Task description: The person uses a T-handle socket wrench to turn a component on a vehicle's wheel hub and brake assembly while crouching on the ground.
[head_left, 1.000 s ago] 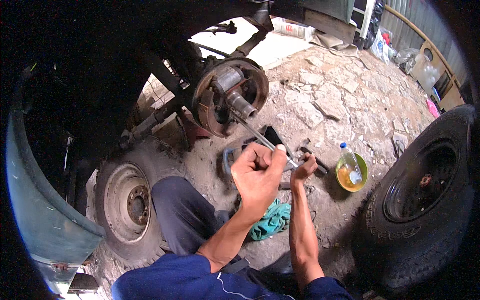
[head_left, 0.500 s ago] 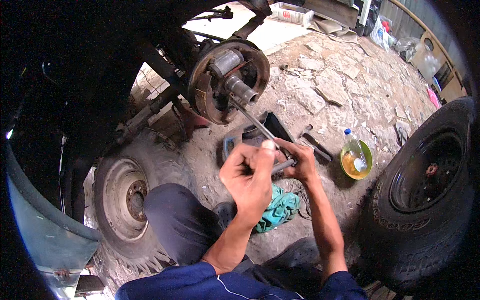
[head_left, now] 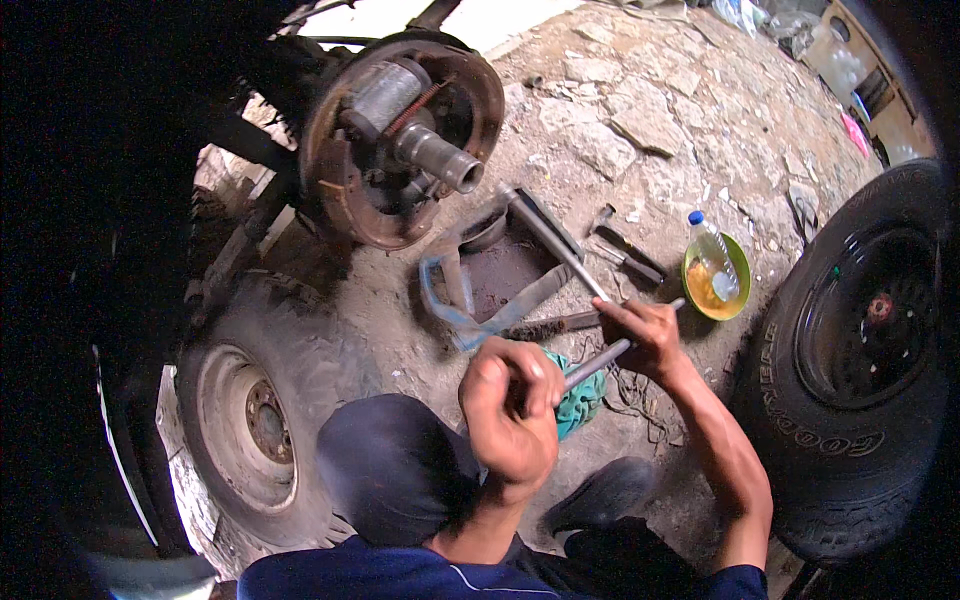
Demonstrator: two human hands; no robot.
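Observation:
A grey steel T-handle wrench point(head_left: 560, 243) is in both my hands. My right hand point(head_left: 640, 338) closes round it where the long shaft meets the crossbar. My left hand point(head_left: 512, 415) has its fingers curled at the near end of the crossbar. The shaft's far tip is in front of the brake assembly point(head_left: 330, 205), apart from it. That assembly is a rusty round plate with curved shoes, a coil spring and a grey cylinder. A hollow metal spindle point(head_left: 440, 160) sticks out from its middle.
A cut-open blue container point(head_left: 435, 290) lies below the shaft. To its right are a hammer point(head_left: 630, 255) and a green bowl point(head_left: 742, 270) holding amber liquid and a blue-capped bottle point(head_left: 708, 245). Teal cloth point(head_left: 580, 405) lies by my hands. A rimmed wheel point(head_left: 230, 420) and a tyre point(head_left: 775, 400) flank me.
The wrench's tip has come away from the brake assembly, below the spindle. Both hands have moved nearer to me with the wrench, the right hand also rightward. My view has shifted.

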